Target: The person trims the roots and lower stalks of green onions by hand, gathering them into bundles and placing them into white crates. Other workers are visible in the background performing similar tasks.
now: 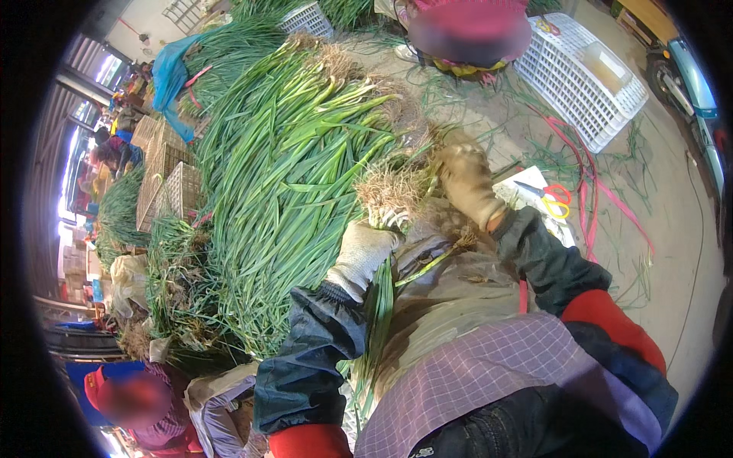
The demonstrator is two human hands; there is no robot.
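My left hand (366, 246), in a pale knit glove, grips a bunch of green onions (381, 320) just below its roots. The bunch's tangled tan roots (389, 189) point away from me, and its leaves hang down past my left sleeve. Right of those roots is my right hand (467, 177), in a tan glove. Its fingers are curled and blurred, so whether they hold anything is unclear. A single rooted stalk (429, 266) lies on the dirty plastic sheet (458, 297) over my lap. Ahead and to the left spreads a large heap of green onions (292, 172), many roots turned right.
Scissors (552, 197) with red and yellow handles lie on a white board (524, 183) at right. Pink straps (587, 189) trail across the floor. A white plastic crate (578, 74) stands beyond, near a person (469, 28). Another person (137, 395) is at lower left.
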